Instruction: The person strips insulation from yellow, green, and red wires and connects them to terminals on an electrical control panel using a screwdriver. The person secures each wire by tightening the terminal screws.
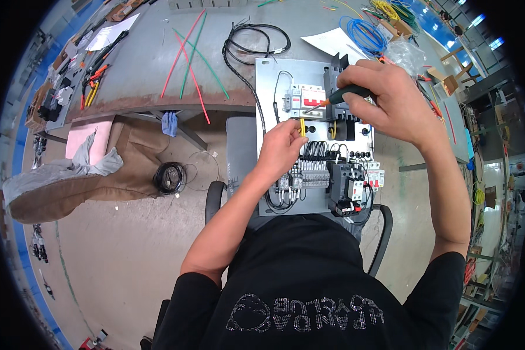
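My right hand [388,96] grips a screwdriver [359,92] with a dark green handle. Its tip reaches the lower edge of a white circuit breaker [309,99] with red toggles. Just below that breaker, my left hand [283,149] pinches a yellow wire [302,127] between thumb and fingertips. Both hands work over a grey metal mounting plate [266,76] leaning against the table edge. Lower on the plate sit a row of grey terminal blocks [315,179], a black contactor [339,184] and bundled black wires [316,150].
Red and green wires [193,64] lie on the grey table [146,64], beside a coiled black cable [274,29]. Blue wire coils [364,36] rest at the back right. A brown-covered chair [99,175] stands left, near a black wire coil [170,177] on the floor.
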Demonstrator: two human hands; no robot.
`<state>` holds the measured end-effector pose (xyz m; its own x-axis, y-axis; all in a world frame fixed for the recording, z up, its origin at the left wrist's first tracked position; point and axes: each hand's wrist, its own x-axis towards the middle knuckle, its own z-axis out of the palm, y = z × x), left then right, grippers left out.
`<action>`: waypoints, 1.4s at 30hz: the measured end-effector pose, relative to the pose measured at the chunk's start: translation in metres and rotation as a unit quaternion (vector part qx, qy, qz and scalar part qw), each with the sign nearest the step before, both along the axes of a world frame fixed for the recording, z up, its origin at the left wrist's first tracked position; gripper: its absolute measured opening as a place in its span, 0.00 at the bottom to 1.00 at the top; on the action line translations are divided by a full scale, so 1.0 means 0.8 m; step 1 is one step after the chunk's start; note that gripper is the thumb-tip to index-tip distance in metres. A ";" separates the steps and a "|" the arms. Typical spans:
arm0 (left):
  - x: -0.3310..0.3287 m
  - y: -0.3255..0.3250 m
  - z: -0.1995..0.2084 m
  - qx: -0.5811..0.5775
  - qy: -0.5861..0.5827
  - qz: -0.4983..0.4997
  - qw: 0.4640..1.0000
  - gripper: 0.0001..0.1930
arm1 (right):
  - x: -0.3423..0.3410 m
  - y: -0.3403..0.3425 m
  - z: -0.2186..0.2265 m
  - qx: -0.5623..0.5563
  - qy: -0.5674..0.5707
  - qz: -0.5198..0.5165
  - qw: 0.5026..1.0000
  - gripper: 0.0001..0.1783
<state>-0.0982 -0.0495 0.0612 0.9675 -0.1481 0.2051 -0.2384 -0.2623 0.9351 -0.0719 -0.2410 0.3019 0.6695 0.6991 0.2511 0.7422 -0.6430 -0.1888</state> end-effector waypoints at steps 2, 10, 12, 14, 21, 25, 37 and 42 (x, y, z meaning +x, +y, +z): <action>-0.001 0.000 0.000 0.012 -0.002 0.003 1.000 0.13 | 0.002 0.002 -0.003 -0.013 0.003 -0.009 1.000 0.13; 0.004 -0.001 -0.007 0.009 0.000 0.005 1.000 0.14 | -0.001 0.016 0.005 -0.070 -0.009 0.020 0.997 0.12; 0.004 0.000 -0.004 0.011 0.012 0.000 1.000 0.14 | -0.002 0.018 0.006 -0.075 -0.013 0.021 0.997 0.12; 0.004 0.000 -0.004 0.014 0.007 0.001 1.000 0.15 | -0.002 0.018 0.005 -0.073 -0.022 0.025 0.997 0.11; 0.004 0.002 0.000 0.013 0.006 -0.006 1.000 0.15 | -0.002 0.012 0.004 -0.077 -0.011 0.023 0.997 0.11; 0.008 0.003 -0.005 -0.002 0.016 -0.017 1.000 0.15 | -0.005 0.016 0.005 -0.103 -0.014 0.016 0.994 0.10; 0.013 0.013 0.006 0.011 0.030 -0.048 0.998 0.14 | -0.009 0.066 0.005 -0.212 -0.061 -0.061 0.973 0.18; 0.013 0.010 0.000 0.012 0.024 -0.043 0.999 0.14 | 0.005 0.057 -0.011 -0.157 -0.106 0.006 0.982 0.22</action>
<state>-0.0875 -0.0413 0.0608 0.9596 -0.2359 0.1536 -0.2157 -0.2655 0.9397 -0.0681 -0.1956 0.2932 0.6165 0.7719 0.1550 0.7517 -0.6356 0.1757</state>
